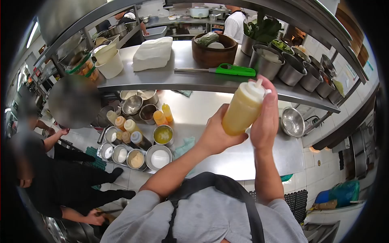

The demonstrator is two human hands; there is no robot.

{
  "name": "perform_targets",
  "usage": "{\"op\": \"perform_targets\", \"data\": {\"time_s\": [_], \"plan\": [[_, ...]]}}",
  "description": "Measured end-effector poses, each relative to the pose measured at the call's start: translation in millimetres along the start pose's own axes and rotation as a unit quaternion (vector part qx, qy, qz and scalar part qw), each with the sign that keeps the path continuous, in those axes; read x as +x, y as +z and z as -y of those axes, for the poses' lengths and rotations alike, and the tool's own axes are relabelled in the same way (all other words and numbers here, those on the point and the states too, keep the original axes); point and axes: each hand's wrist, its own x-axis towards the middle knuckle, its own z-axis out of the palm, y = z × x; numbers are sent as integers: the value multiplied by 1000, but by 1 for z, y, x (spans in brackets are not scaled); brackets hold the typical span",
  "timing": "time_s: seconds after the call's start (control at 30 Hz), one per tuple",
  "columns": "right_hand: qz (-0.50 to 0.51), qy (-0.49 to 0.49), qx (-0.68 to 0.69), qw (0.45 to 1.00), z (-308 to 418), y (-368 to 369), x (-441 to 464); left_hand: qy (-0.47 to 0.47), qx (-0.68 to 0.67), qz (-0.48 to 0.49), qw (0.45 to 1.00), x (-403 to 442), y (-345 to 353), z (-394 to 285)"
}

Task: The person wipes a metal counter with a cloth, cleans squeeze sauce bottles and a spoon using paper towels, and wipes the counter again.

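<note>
A clear squeeze bottle [242,108] with a white nozzle cap and yellowish liquid inside is held up, tilted a little, above the steel counter. My left hand [218,131] is wrapped round its lower body. My right hand [265,123] grips it from the other side near the cap, its fingers partly hidden behind the bottle. On the counter to the left stand several other squeeze bottles [131,126] with orange, cream and dark contents. Close to my left forearm are a pot of green-yellow liquid [163,135] and a bowl of white contents [160,158].
Over the counter [227,162] runs a steel shelf [170,83] with a green lighter [235,70], folded white cloths [152,54], a round brown container [214,52] and metal pots [291,69]. A metal bowl [292,121] sits right. People stand at left and beyond the shelf.
</note>
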Motion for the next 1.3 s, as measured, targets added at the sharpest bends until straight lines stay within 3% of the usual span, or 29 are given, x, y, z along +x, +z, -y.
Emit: {"op": "perform_targets", "data": {"time_s": [0.07,0.2,0.23,0.27,0.37,0.47,0.53,0.57,0.67,0.77,0.87,0.9,0.93,0.97,1.0,1.07,1.17,1.23,1.3], "plan": [[-4,-30,-204,979,-18,-13,-23,18,-32,-56,998,5,7,1],[40,-123,-508,852,-88,-46,-70,80,-45,12,996,7,-12,15],[33,84,-141,986,-67,-31,-59,55,-101,41,993,12,-13,16],[23,87,-61,994,-64,-32,-52,65,-78,54,993,12,-16,12],[33,97,237,966,-35,-20,-18,52,-130,201,970,15,-20,9],[258,43,331,907,-15,-32,0,-62,-387,320,863,-7,-22,-38],[26,70,166,983,-8,-16,-2,-38,-319,215,922,4,-14,-11],[-92,80,76,990,-4,-11,-4,-25,-284,162,945,5,-7,3],[-78,104,90,987,-21,-13,-2,44,-216,23,975,-4,11,3],[-57,81,26,995,-43,-30,-12,20,-265,33,963,-2,11,17],[-97,88,12,991,-92,-67,-32,21,-286,47,957,-9,4,35],[-83,93,30,992,-91,-75,-39,-14,-231,38,972,-16,-7,31],[-73,98,44,992,-88,-86,-47,30,-106,-21,994,-26,-16,39],[-49,108,64,991,-80,-98,-53,2,-80,-15,997,-35,-29,48],[-208,178,114,955,-92,-116,-63,-33,-77,-2,996,-48,-47,45],[-285,262,230,893,-87,-162,-69,-84,-102,27,991,-62,-78,43],[-390,172,215,879,-90,-272,-89,-62,-181,36,981,-69,-104,48],[-453,31,18,891,-76,-350,-100,-76,-162,-19,984,-73,-112,43],[-510,-42,-98,854,-48,-400,-100,-45,-94,1,995,-73,-129,47]]}}
